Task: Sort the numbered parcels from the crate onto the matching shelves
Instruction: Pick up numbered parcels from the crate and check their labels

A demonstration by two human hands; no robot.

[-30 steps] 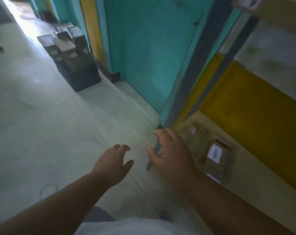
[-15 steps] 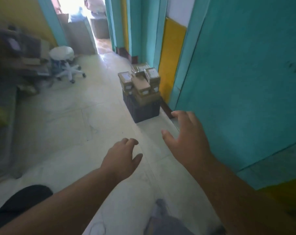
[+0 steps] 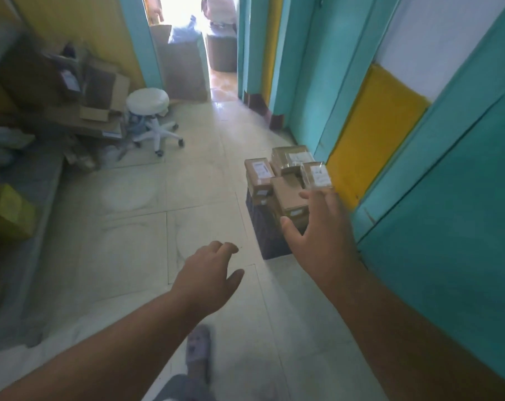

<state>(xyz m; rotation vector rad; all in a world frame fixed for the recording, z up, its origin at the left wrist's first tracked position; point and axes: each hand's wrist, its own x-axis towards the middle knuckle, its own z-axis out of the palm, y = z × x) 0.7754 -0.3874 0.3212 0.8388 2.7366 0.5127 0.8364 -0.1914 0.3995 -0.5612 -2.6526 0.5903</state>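
Observation:
A dark crate (image 3: pixel 267 237) stands on the tiled floor by the teal wall, heaped with several brown cardboard parcels (image 3: pixel 288 195) bearing white labels. My right hand (image 3: pixel 317 235) reaches out in front of the crate, fingers spread and holding nothing; it overlaps the parcels in the view, and I cannot tell whether it touches them. My left hand (image 3: pixel 207 273) hovers lower and to the left over the floor, fingers loosely bent, empty. No shelves are in view.
A white wheeled stool (image 3: pixel 150 114) stands at the left, beside a pile of cardboard boxes (image 3: pixel 95 91). A yellow-green box (image 3: pixel 8 212) sits at the far left. A bright doorway (image 3: pixel 187 39) opens ahead. My slippered foot (image 3: pixel 199 351) is below.
The view swung left from the shelf to the corridor, and the crate has come much closer. Both hands stay empty, the right one now reaching in front of the parcels.

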